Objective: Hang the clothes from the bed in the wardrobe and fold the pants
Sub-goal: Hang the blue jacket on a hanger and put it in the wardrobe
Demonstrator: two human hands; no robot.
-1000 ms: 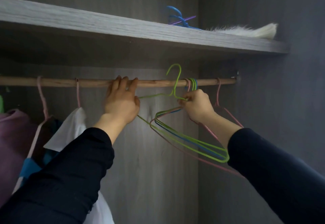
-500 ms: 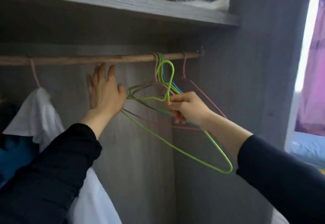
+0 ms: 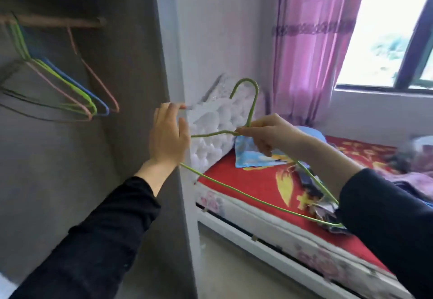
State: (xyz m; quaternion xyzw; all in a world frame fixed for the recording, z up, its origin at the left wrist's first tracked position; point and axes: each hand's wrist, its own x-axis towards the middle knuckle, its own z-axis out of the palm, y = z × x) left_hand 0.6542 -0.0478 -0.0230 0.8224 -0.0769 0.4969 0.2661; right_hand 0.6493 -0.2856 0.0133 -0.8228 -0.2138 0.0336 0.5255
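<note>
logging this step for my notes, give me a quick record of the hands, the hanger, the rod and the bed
left hand: open, fingers straight, holds nothing
right hand: pinches green hanger at the base of its hook
green hanger: bare, off the rod, over the bed edge
rod: empty green, pink and blue hangers hang on it
bed: red sheet, clothes lying on it

Overexposed window daylight from the right; dim wardrobe; motion blur throughout.
</note>
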